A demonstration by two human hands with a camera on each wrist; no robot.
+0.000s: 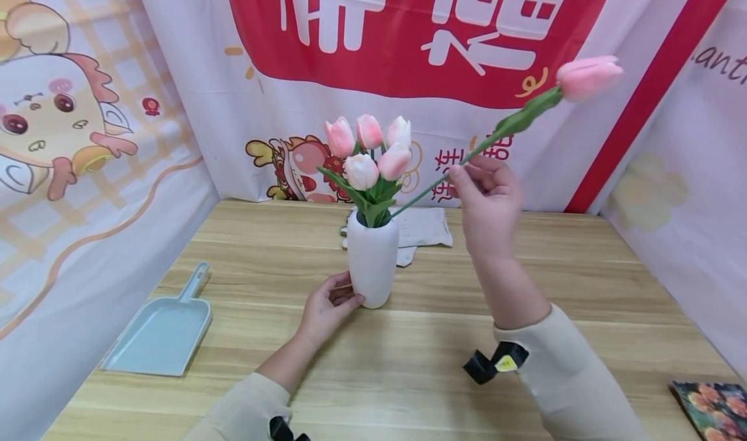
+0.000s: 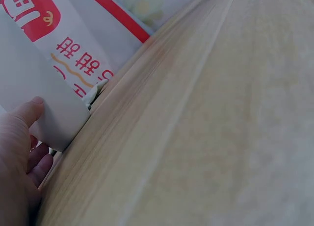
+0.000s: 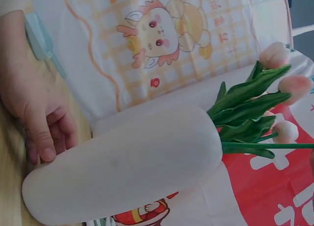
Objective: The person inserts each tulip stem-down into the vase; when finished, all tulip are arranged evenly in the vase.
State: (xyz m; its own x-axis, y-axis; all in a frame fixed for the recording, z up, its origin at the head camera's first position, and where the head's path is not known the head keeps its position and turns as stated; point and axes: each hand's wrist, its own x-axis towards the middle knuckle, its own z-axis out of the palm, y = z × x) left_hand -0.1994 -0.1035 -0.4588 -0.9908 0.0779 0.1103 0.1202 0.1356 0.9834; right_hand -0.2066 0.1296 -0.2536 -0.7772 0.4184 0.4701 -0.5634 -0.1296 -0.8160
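Observation:
A white vase (image 1: 372, 266) stands upright on the wooden table, with several pink and white tulips (image 1: 369, 133) and their green leaves in its mouth. My left hand (image 1: 328, 305) grips the vase low on its left side; in the left wrist view the thumb (image 2: 30, 111) lies along its wall and the other fingers curl behind. Between thumb and fingers my right hand (image 1: 491, 201) pinches the stem of a single pink tulip (image 1: 589, 78). This tulip slants up to the right, its stem's lower end at the vase's mouth. In the right wrist view, the green stem (image 3: 274, 145) reaches the rim.
Behind the vase lies a pale grey-white cloth item (image 1: 426, 227), partly hidden. A light blue dustpan (image 1: 163, 331) rests at the table's left. At the right front edge is a flower-printed item (image 1: 714, 410). Printed cloth walls (image 1: 292, 97) enclose the table (image 1: 432, 357) at back and sides.

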